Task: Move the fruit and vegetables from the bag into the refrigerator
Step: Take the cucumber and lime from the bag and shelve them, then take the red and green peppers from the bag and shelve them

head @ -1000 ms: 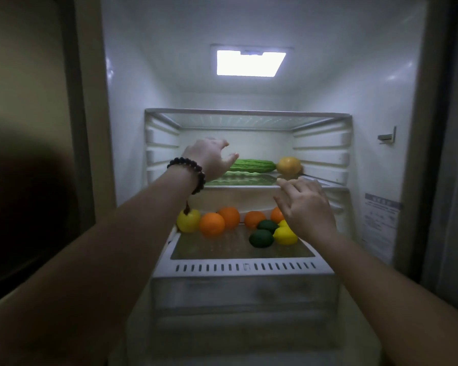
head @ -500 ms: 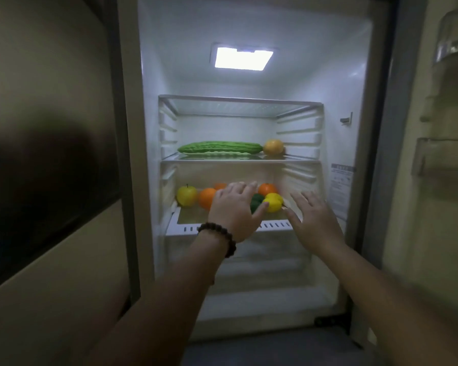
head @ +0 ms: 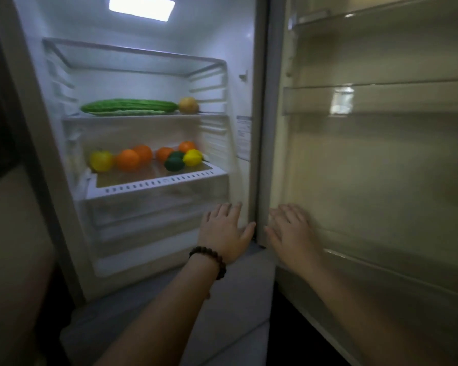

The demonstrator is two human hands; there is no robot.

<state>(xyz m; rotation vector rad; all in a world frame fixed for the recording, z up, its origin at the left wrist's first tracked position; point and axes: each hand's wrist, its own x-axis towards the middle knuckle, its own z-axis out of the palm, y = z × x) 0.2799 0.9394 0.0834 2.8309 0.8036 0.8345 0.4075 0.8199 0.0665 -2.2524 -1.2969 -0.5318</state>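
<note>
The refrigerator (head: 254, 107) stands open and fills the left and middle of the frame, lit by an interior lamp (head: 142, 6) at the top edge. On the middle glass shelf (head: 143, 117) a long green bitter gourd (head: 128, 107) lies on its side, its right tip just beside a round yellow-brown fruit (head: 188, 105). Below it, on the white vented shelf (head: 154, 184), the rest of the produce sits in a loose row: a yellow apple (head: 101, 161) at the left, then two oranges touching each other, the nearer orange (head: 127, 160) in front; further right another orange (head: 164, 153) and one more behind, two dark green limes with the front lime (head: 174, 164) nearest the shelf edge, and a lemon (head: 192, 157) touching them on the right. The bag is out of the picture. The open refrigerator door (head: 381, 167) takes up the right half of the frame, its inner door bins (head: 376, 100) showing pale and blurred. Both hands are low in the middle of the frame and grasp nothing. The left hand (head: 224, 231), with a dark beaded bracelet (head: 209, 261) on its wrist, is spread with straight fingers in front of the lower right part of the compartment. The right hand (head: 291, 235) is likewise flat and released, fingers extended over the lower inner face of the door near its hinge edge; whether it actually touches the door cannot be told through the blur.
</note>
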